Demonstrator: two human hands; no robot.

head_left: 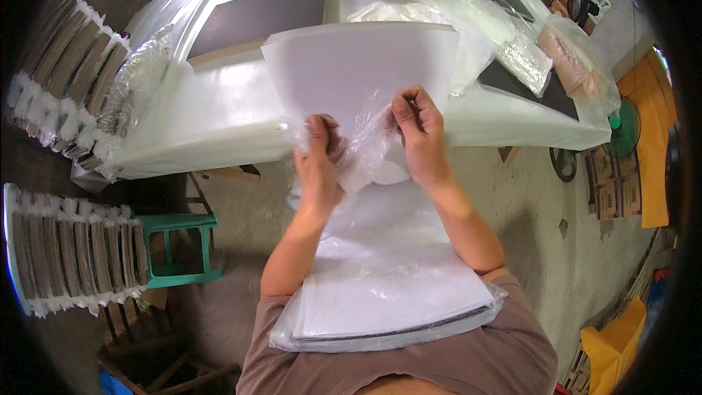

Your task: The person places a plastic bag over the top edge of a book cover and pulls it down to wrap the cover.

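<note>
My left hand [319, 164] and my right hand [424, 135] are both closed on crumpled clear plastic [365, 132], the gathered mouth of a bag. Below them, a stack of white sheets with a dark layer along its near edge [395, 285] lies inside clear plastic against my torso. Just beyond my fingers, a thick stack of white sheets [358, 58] rests at the near edge of the white-covered table [212, 124]. My fingertips partly hide the plastic they grip.
A dark-topped stack [263, 16] lies behind on the table. Loose clear bags [446, 14] and another dark stack [530, 88] are to the right. Plastic-wrapped bundles [69, 51] stand at the left, with more bundles [80, 252] by a green stool [183, 249].
</note>
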